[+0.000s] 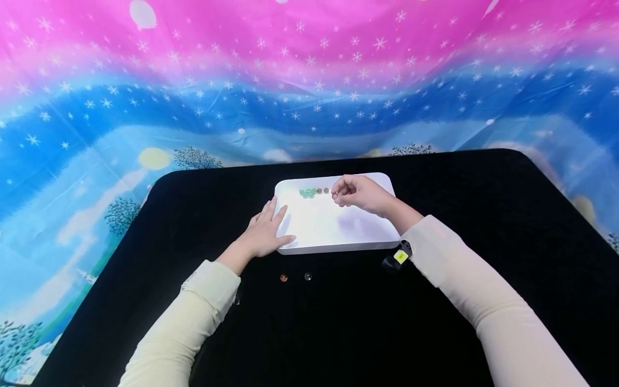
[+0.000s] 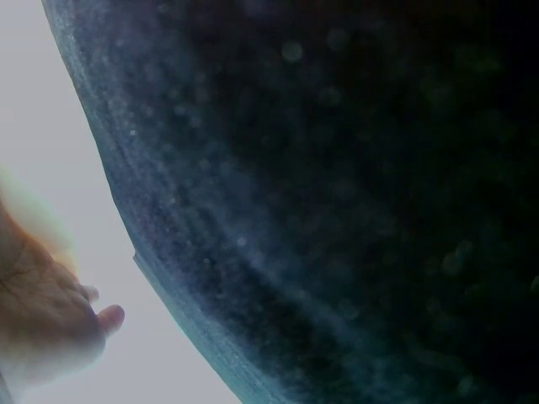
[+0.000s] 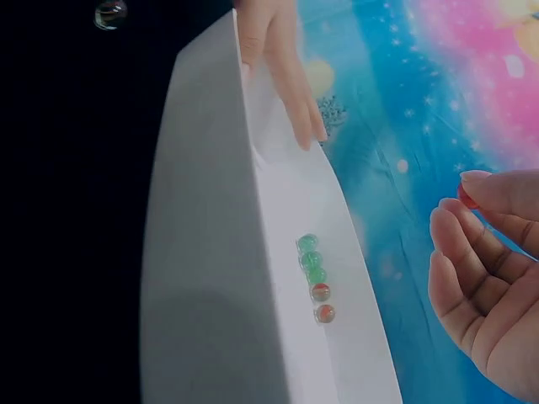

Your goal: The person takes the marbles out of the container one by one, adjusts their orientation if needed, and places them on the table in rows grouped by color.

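Over the white tray [image 1: 319,228], my right hand [image 1: 360,194] pinches a red marble [image 3: 467,198] between thumb and fingertip. Just left of it in the head view, two reddish-brown marbles [image 1: 319,191] sit in the tray at the end of a row. Several green marbles [image 1: 308,193] continue that row to the left, with some in a second line in front. My left hand [image 1: 263,231] rests on the tray's left rim, its fingers spread and straight. The left wrist view is mostly dark and blurred, with part of a hand [image 2: 50,316] at its left edge.
On the black tabletop [image 1: 338,328] in front of the tray lie an orange-red marble [image 1: 283,278] and a clear marble [image 1: 308,277], apart from each other. A patterned pink and blue cloth [image 1: 300,107] hangs behind the table.
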`<state>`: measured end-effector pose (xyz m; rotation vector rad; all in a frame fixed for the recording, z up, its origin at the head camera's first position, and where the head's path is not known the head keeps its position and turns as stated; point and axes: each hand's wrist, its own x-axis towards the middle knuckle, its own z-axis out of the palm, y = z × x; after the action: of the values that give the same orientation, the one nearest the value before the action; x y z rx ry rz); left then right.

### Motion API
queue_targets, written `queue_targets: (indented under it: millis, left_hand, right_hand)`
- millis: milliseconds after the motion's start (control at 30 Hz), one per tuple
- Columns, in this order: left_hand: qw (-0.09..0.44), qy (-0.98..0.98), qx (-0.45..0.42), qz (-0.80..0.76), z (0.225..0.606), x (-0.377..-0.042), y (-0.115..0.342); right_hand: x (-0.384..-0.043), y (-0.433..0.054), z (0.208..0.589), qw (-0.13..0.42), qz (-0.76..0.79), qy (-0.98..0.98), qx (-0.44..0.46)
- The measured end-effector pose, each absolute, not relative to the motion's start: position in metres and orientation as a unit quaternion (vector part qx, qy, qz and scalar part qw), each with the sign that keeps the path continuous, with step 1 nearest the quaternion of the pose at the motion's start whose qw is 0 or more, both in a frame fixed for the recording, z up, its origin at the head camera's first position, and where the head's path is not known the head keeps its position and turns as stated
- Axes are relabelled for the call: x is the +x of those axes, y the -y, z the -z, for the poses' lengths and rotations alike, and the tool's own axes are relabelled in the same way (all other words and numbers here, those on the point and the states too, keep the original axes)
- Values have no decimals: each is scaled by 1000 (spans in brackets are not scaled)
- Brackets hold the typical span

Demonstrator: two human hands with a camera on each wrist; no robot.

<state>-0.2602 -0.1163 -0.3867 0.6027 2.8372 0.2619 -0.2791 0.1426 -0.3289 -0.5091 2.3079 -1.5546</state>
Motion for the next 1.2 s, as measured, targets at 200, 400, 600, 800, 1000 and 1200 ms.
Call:
queue_targets:
  millis: [200, 400, 600, 800, 1000, 1200]
  left_hand:
    - [112, -967, 208, -94, 385, -258, 117]
    - [106, -967, 210, -98, 386, -258, 117]
    - [105, -967, 212, -96, 387, -259, 117]
    - [101, -967, 215, -93, 388, -258, 116]
    - [100, -966, 217, -93, 387, -259, 116]
    - [101, -967, 217, -89, 387, -259, 117]
  right_hand:
    - [-269, -148, 329, 153, 544, -803, -190]
    - [-259, -152, 329, 155, 545, -799, -200]
    - [-250, -153, 329, 160, 547, -795, -205]
    - [-240, -154, 330, 172, 548, -792, -208]
    - [-230, -153, 332, 183, 548, -784, -228]
    - [-220, -152, 337, 190, 543, -777, -256]
